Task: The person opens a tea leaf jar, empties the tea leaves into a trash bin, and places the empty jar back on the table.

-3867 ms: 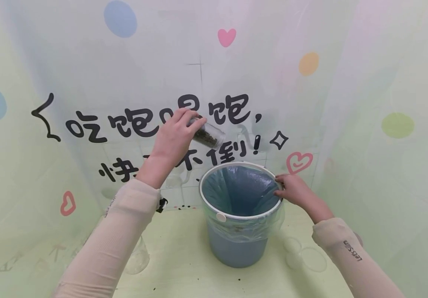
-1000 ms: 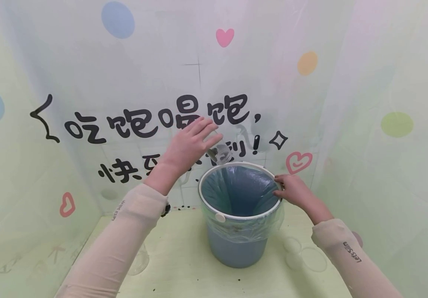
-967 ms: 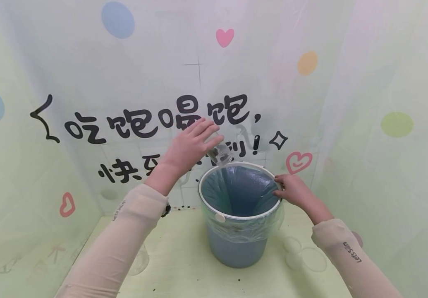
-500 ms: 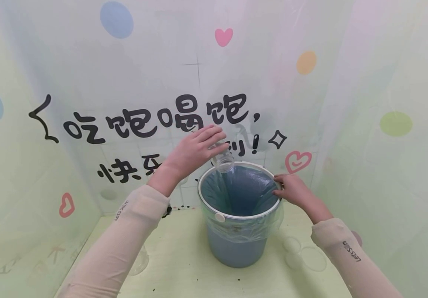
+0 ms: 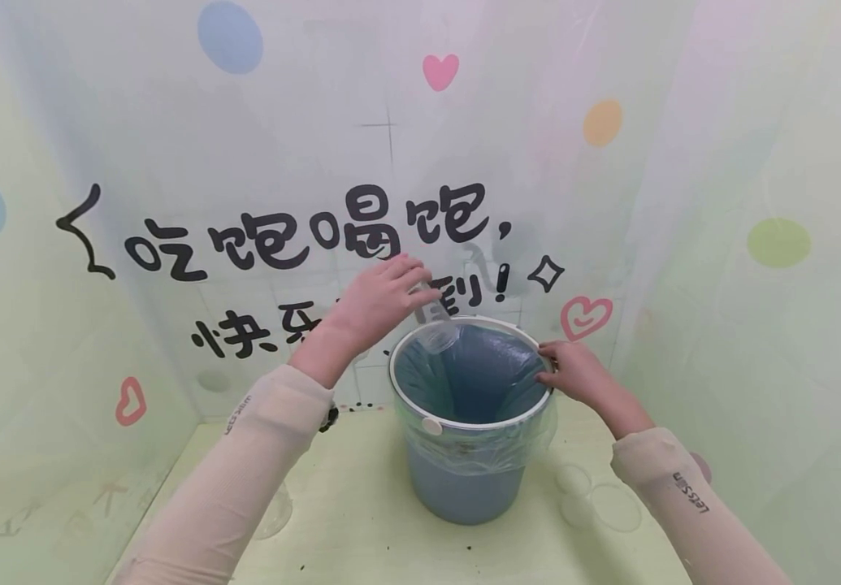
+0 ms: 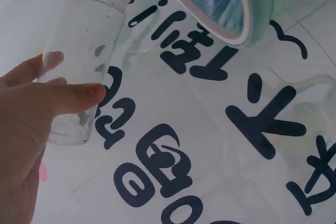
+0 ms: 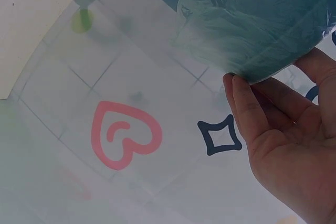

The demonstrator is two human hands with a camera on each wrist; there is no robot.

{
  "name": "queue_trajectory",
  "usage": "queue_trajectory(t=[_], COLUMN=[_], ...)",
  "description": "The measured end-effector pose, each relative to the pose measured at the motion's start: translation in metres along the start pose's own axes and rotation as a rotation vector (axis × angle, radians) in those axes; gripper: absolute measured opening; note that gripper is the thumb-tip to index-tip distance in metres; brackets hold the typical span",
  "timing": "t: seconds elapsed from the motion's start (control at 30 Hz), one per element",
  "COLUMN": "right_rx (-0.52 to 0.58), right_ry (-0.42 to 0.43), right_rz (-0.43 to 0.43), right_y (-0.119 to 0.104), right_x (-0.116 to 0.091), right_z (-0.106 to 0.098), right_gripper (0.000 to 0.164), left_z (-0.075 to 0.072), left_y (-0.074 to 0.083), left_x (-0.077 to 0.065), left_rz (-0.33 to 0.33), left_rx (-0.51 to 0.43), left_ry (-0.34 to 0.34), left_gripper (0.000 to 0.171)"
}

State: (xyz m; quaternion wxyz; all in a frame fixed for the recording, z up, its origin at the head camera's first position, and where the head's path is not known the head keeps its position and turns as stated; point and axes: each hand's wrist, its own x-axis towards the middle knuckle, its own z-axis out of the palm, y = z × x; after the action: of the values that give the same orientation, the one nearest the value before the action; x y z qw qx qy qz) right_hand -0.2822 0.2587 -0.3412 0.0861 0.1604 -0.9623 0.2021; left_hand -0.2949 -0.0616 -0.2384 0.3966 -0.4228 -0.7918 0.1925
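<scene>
My left hand [image 5: 372,305] grips a clear jar [image 5: 436,336], tilted mouth downward just over the far left rim of a bin. In the left wrist view the thumb and fingers wrap the jar [image 6: 86,35]; only a few dark flecks show inside. The blue bin [image 5: 467,497] stands upright with a white rim, and a thin greenish plastic liner [image 5: 464,455] is folded over its edge. On the bin's right side, my right hand [image 5: 579,375] pinches the rim and liner between thumb and fingers. The bin's bottom inside is hidden.
Another clear vessel [image 5: 275,518] stands on the left of the pale table [image 5: 347,487], partly behind the left forearm. Clear round lids or rings [image 5: 616,486] lie right of the bin. Small dark crumbs [image 5: 469,548] dot the table. A printed curtain [image 5: 303,97] encloses the back and sides.
My left hand has lowered and moved right, tipping the jar more steeply. The dark bits filling part of it earlier are nearly gone from it. My right hand has stayed on the rim.
</scene>
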Motion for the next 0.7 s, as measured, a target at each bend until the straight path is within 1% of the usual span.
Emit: queue_trajectory(t=[0.03,0.07,0.1,0.13,0.23,0.3,0.37,0.5,0.57,0.67,0.7], right_rx=[0.0,-0.002,-0.001,0.0,-0.004,-0.005,-0.01,-0.009,-0.009,-0.015,-0.015], right_ry=[0.0,-0.001,-0.002,-0.004,-0.007,-0.003,0.003,-0.004,-0.011,-0.002,0.004], right_rz=[0.002,0.0,0.002,0.004,0.002,-0.001,-0.008,-0.008,-0.009,-0.022,-0.027], right_y=[0.001,0.001,0.002,0.002,0.003,0.003,0.003,0.004,0.004,0.005,0.005], right_x=[0.0,0.0,0.001,0.001,0.001,0.001,0.002,0.002,0.002,0.002,0.002], right_z=[0.0,-0.001,-0.001,-0.001,-0.002,-0.002,-0.002,-0.001,0.0,0.0,0.0], right_gripper=[0.038,0.039,0.039,0.039,0.04,0.04,0.04,0.04,0.04,0.04,0.04], left_z=[0.0,0.001,0.001,0.002,0.005,0.008,0.011,0.018,0.02,0.021,0.02], left_y=[0.001,0.002,0.002,0.002,0.002,0.001,0.0,0.002,0.003,0.006,0.007], left_x=[0.0,-0.001,-0.002,-0.003,-0.005,-0.008,-0.01,-0.019,-0.023,-0.025,-0.025], left_rz=[-0.008,-0.015,-0.024,-0.038,-0.094,-0.124,-0.133,-0.12,-0.098,-0.106,-0.108], left_rx=[-0.01,-0.021,-0.026,-0.037,-0.09,-0.114,-0.106,-0.064,-0.036,-0.022,-0.016], left_ry=[-0.044,-0.074,-0.088,-0.076,0.004,0.035,0.037,0.011,0.018,0.039,0.031], left_gripper=[0.058,0.058,0.059,0.059,0.056,0.053,0.051,0.046,0.048,0.05,0.05])
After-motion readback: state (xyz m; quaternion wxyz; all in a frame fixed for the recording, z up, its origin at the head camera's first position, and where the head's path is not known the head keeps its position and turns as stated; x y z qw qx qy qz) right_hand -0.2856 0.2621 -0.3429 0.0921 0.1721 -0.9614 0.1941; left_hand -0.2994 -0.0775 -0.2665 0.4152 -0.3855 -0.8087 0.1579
